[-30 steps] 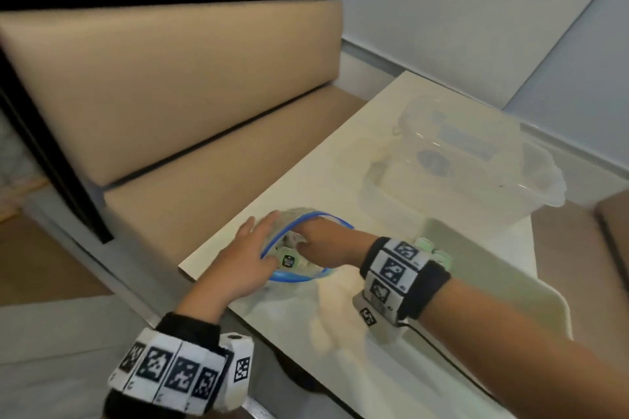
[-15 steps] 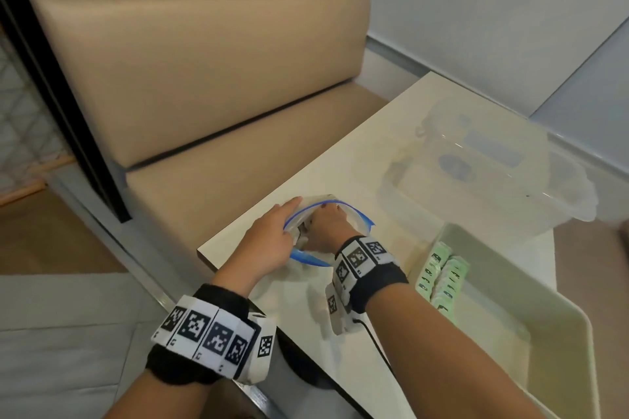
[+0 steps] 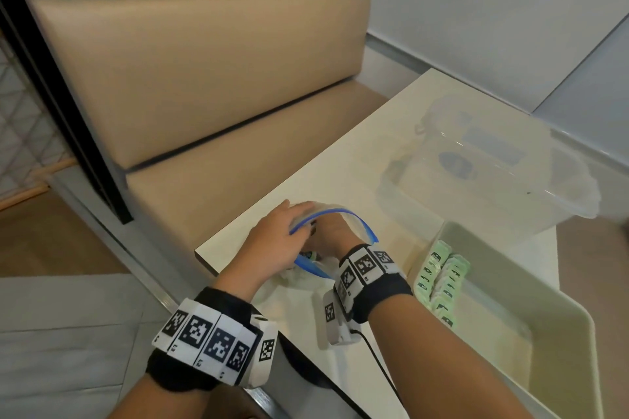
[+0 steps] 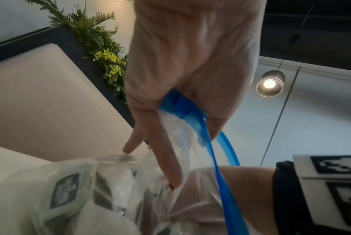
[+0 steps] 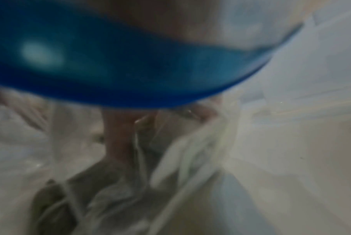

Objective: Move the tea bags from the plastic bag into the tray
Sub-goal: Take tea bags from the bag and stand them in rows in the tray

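Observation:
A clear plastic bag with a blue zip rim (image 3: 343, 214) lies at the table's near left corner. My left hand (image 3: 289, 223) pinches that rim (image 4: 182, 108) between thumb and fingers and holds the mouth up. My right hand (image 3: 326, 235) is inside the bag up to the wrist, its fingers hidden among plastic. Pale green tea bags (image 4: 63, 190) show through the bag wall. In the right wrist view all is blurred: blue rim (image 5: 130, 71), a finger (image 5: 120, 135), crumpled plastic. More tea bags (image 3: 440, 279) stand in a row at the left end of the cream tray (image 3: 558, 309).
A large clear plastic tub (image 3: 493, 177) stands on the table (image 3: 340, 160) behind the tray. A beige bench (image 3: 204, 95) runs along the table's left side. A cable (image 3: 377, 364) trails from my right wrist band over the table's near edge.
My right hand has gone deeper into the bag. My left hand has stayed on the rim. The head view has swung right, so the tray and its tea bags have come into sight.

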`<state>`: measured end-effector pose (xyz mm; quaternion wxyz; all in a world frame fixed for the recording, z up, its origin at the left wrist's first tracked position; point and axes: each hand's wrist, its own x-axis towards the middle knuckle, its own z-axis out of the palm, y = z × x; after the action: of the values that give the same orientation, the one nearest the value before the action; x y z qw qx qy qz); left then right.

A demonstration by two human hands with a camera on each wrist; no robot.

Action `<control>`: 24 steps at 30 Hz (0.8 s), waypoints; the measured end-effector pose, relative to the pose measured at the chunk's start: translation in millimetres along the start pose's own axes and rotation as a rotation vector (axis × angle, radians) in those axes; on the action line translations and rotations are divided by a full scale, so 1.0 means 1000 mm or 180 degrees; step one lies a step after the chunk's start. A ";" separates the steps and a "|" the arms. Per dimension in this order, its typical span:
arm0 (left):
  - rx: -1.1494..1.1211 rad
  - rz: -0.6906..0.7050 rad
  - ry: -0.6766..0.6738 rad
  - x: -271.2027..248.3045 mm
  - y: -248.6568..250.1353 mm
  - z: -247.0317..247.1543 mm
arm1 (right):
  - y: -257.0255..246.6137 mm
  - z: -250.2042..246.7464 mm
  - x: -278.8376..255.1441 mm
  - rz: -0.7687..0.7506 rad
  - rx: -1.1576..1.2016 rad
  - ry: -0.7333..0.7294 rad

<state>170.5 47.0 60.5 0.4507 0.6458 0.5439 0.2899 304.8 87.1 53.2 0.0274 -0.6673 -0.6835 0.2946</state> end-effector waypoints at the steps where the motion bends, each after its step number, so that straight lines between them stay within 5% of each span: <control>1: -0.0099 0.0089 0.0082 0.000 0.001 0.000 | 0.000 0.001 0.002 0.0012 -0.0011 -0.0023; 6: -0.0635 0.0776 0.0536 -0.006 0.015 -0.005 | 0.003 0.000 0.001 0.0000 0.0100 0.0043; 14: 0.0178 0.0695 0.0191 -0.001 0.009 0.007 | 0.008 0.008 -0.008 -0.0191 0.0014 -0.0004; 18: 0.0137 0.0652 0.0251 -0.002 0.011 0.010 | 0.000 0.008 -0.013 -0.0205 -0.0907 0.0440; 24: 0.0143 0.0573 0.0290 0.000 0.017 0.010 | -0.012 -0.012 -0.022 -0.0421 -0.0809 0.0931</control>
<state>186.2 44.5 71.5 0.3830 0.6882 0.5099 0.3459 301.3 71.8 76.2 0.0613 -0.6547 -0.7463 0.1036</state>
